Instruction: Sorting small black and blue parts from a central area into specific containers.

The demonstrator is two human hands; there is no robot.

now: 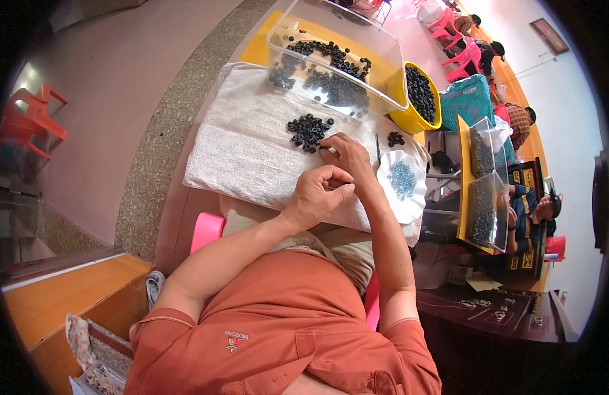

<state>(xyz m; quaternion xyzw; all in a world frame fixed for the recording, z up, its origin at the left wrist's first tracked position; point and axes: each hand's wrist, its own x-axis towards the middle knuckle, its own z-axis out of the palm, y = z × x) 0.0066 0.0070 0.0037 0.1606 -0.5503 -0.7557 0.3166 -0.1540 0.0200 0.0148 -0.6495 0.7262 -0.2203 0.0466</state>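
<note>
My left hand (319,194) is over the near part of a white towel (242,131), thumb and forefinger pinched together on a small dark piece that barely shows. My right hand (349,158) reaches past it with curled fingers, their tips at the near right edge of a loose pile of small black ring-like parts (309,130). Whether the right fingertips grip one of these parts is too small to make out. Close to the right forearm lies a white scalloped paper plate (417,201) with small clear bluish pieces (402,180) on it.
Beyond the pile stands a clear plastic bin (383,99) with black parts inside. To its right is a yellow bucket (436,105) full of them. A small black cluster (396,139) and a thin dark tool (378,150) lie near the plate. People sit farther right.
</note>
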